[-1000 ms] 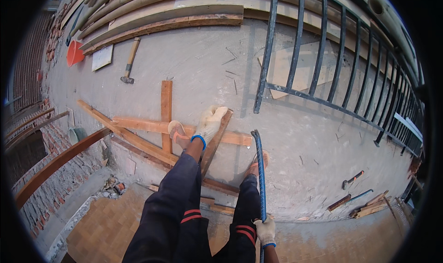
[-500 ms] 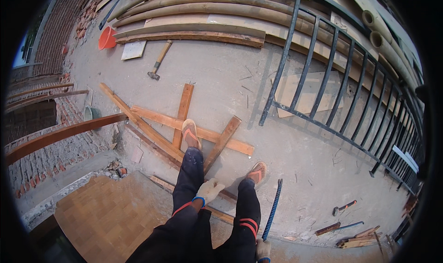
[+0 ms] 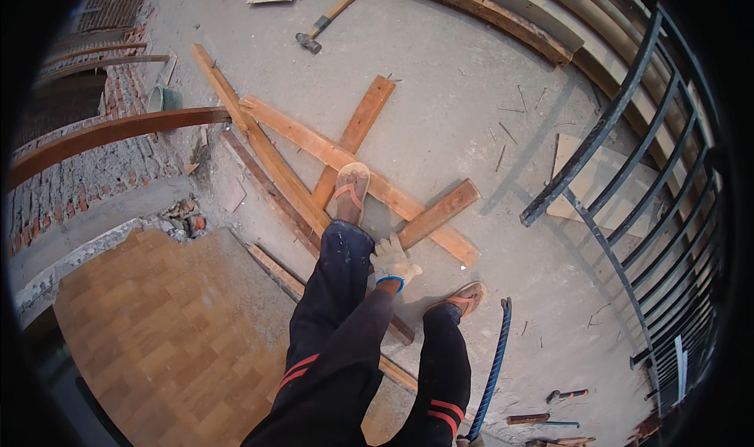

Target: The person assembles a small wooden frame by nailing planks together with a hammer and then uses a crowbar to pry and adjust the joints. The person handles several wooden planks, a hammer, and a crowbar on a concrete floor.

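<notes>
My left hand (image 3: 393, 262), in a pale work glove with a blue cuff, reaches down beside my left shin. Its fingers are stretched out at the near end of a short wooden plank (image 3: 441, 213); whether they touch it I cannot tell. That plank lies across a longer plank (image 3: 302, 142), and my left sandalled foot rests on the joined planks. Another short plank (image 3: 369, 117) crosses farther off, with a nail at its end. At the lower edge, my right hand (image 3: 471, 441) is mostly cut off, closed around a blue twisted crowbar (image 3: 494, 368).
A long timber (image 3: 259, 137) lies left of the planks, and a brown beam (image 3: 118, 133) slants in. A hammer (image 3: 334, 15) lies beyond; another hammer (image 3: 567, 394) is at right. A black metal railing (image 3: 605, 243) stands at right. Loose nails (image 3: 506, 133) dot the concrete.
My left hand has moved forward and down, from beside my knee to the short plank's end. The view has tilted lower and closer, and my right hand has slipped mostly out of it.
</notes>
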Demonstrator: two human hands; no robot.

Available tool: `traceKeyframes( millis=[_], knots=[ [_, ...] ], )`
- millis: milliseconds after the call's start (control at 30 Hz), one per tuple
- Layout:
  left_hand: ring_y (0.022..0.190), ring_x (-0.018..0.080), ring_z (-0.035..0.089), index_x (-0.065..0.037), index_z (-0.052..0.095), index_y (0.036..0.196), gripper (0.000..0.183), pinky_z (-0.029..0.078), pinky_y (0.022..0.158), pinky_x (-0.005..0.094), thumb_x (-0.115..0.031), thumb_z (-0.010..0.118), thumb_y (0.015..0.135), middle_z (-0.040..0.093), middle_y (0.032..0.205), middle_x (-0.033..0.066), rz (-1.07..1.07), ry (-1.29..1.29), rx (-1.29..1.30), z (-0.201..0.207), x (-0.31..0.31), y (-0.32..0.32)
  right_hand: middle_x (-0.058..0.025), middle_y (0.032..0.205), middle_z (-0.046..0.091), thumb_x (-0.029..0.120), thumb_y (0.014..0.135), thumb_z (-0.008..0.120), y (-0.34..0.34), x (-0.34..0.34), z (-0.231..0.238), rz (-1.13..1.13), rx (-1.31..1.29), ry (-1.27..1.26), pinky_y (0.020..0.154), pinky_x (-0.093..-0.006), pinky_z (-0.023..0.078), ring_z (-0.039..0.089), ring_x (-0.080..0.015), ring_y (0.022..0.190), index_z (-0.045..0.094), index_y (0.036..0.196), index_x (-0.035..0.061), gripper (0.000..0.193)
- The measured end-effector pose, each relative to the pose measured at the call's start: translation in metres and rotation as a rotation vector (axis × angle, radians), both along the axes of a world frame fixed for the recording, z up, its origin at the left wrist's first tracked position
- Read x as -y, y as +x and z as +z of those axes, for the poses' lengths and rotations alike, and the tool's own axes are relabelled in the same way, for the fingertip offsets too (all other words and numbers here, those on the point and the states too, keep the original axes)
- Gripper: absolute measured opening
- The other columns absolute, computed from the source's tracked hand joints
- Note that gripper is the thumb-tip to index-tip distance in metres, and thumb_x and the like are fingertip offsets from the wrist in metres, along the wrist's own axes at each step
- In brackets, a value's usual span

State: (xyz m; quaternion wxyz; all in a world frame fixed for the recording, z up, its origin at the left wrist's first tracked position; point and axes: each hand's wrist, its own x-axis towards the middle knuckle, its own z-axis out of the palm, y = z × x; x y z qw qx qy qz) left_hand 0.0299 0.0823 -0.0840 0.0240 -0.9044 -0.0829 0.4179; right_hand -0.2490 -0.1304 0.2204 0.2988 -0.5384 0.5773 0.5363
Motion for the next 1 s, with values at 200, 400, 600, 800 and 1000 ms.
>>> traceKeyframes(
  millis=[200,400,600,800,1000],
  knots=[
    [0.108,0.0324,0.056,-0.01,0.048,0.121,0.073,0.041,0.088,0.0529,-0.044,0.083,0.066,0.057,0.114,0.0113,0.056,0.107,0.143,-0.059,-0.001,-0.003,-0.0133,0.11,0.06,0.013,0.094,0.054,0.058,-0.008,0.008,0.11,-0.087,0.05,0.062,-0.0302,0.049,0.06,-0.0143,0.08,0.043,0.129,0.0004,0.038],
    [0.105,0.0344,0.058,-0.01,0.053,0.118,0.064,0.042,0.088,0.0528,-0.04,0.08,0.069,0.058,0.113,0.0113,0.033,-0.409,0.053,0.009,0.015,0.057,-0.0137,0.129,0.061,0.012,0.1,0.051,0.081,-0.022,0.058,0.218,-0.189,0.124,0.068,-0.0273,0.049,0.06,-0.0108,0.091,0.037,0.147,0.0023,0.05],
    [0.108,0.0373,0.058,-0.004,0.048,0.127,0.071,0.046,0.094,0.0483,-0.039,0.077,0.073,0.057,0.115,0.0209,-0.013,-0.825,0.116,0.117,0.08,0.206,-0.012,0.138,0.055,0.019,0.103,0.05,0.082,-0.045,0.103,0.029,0.305,-0.039,0.082,-0.0289,0.05,0.058,-0.0168,0.109,0.056,0.137,0.004,0.038],
    [0.109,0.039,0.058,-0.003,0.042,0.135,0.077,0.047,0.096,0.0497,-0.039,0.076,0.075,0.056,0.116,0.023,0.02,-0.667,0.245,0.168,0.003,0.332,-0.0107,0.125,0.055,0.019,0.101,0.051,0.163,-0.053,0.083,0.247,0.237,-0.047,0.076,-0.029,0.05,0.058,-0.0163,0.098,0.056,0.132,0.0035,0.035],
    [0.106,0.0381,0.054,-0.008,0.047,0.135,0.072,0.045,0.092,0.0485,-0.031,0.079,0.075,0.056,0.115,0.0203,-0.035,-0.331,0.435,0.116,-0.147,0.321,-0.0095,0.111,0.056,0.019,0.099,0.052,0.266,-0.082,0.054,0.382,0.257,-0.037,0.069,-0.0291,0.049,0.058,-0.0159,0.088,0.056,0.127,0.0029,0.032]
  ],
)
